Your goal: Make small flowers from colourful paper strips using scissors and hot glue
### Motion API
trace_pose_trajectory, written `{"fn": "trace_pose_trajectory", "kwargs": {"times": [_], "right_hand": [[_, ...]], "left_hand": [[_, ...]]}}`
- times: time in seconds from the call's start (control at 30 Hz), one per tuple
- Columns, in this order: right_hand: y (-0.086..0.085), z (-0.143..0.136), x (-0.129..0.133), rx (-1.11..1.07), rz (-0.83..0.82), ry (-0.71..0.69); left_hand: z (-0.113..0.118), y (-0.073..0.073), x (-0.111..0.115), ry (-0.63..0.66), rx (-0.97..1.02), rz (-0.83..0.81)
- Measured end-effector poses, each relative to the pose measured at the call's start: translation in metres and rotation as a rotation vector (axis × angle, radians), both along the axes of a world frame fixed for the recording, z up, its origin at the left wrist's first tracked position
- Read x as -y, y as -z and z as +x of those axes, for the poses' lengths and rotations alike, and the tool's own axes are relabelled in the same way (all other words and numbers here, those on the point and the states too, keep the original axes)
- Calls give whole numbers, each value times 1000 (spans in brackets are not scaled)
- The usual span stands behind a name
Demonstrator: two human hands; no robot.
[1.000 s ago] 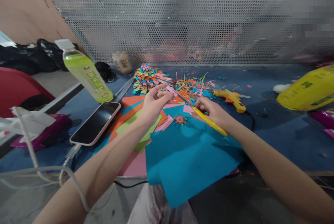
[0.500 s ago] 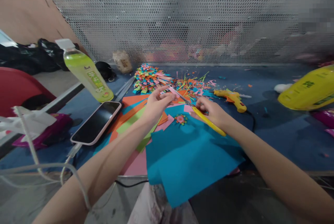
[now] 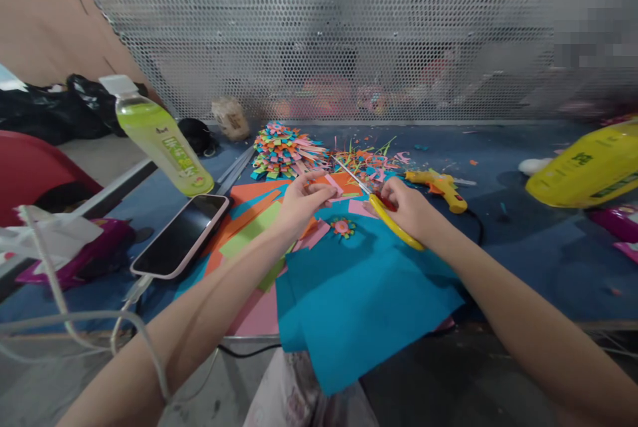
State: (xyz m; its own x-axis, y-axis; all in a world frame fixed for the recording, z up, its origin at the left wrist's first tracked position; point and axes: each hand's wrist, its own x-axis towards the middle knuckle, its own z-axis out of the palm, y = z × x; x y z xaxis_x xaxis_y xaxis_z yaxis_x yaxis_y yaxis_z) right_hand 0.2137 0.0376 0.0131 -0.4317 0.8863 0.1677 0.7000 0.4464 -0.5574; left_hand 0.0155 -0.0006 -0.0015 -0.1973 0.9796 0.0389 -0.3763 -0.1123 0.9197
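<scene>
Both hands have dropped closer to the table since a second ago, and the scissors [image 3: 379, 204] now tilt with their blades aimed toward eleven o'clock instead of lying crosswise between the hands. The right hand [image 3: 409, 209] has its fingers curled shut through the yellow handles; the blades look nearly closed, though their tips are too thin to read. The left hand [image 3: 299, 200] pinches a small pink paper strip [image 3: 333, 184] between thumb and fingertips, just at nine o'clock of the blades. Beneath them lies a teal sheet [image 3: 363, 301] bearing one small finished paper flower [image 3: 341, 226], over orange, green and pink sheets. At twelve o'clock sits a heap of cut coloured strips [image 3: 282, 151] and loose scraps, so much cutting looks done, while whole sheets remain uncut. A yellow glue gun [image 3: 438, 186] rests at two o'clock, a phone [image 3: 182, 234] at nine, a green drink bottle [image 3: 159, 138] at ten.
</scene>
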Motion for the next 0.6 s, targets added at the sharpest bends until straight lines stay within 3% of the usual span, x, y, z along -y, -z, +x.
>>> {"fn": "trace_pose_trajectory", "kwargs": {"times": [0.23,0.6], "right_hand": [[2,7,-9,360,-4,249],[-4,5,0,608,-36,227]], "left_hand": [[-4,2,1,66,-217,40],[-6,10,-2,67,-416,68]]}}
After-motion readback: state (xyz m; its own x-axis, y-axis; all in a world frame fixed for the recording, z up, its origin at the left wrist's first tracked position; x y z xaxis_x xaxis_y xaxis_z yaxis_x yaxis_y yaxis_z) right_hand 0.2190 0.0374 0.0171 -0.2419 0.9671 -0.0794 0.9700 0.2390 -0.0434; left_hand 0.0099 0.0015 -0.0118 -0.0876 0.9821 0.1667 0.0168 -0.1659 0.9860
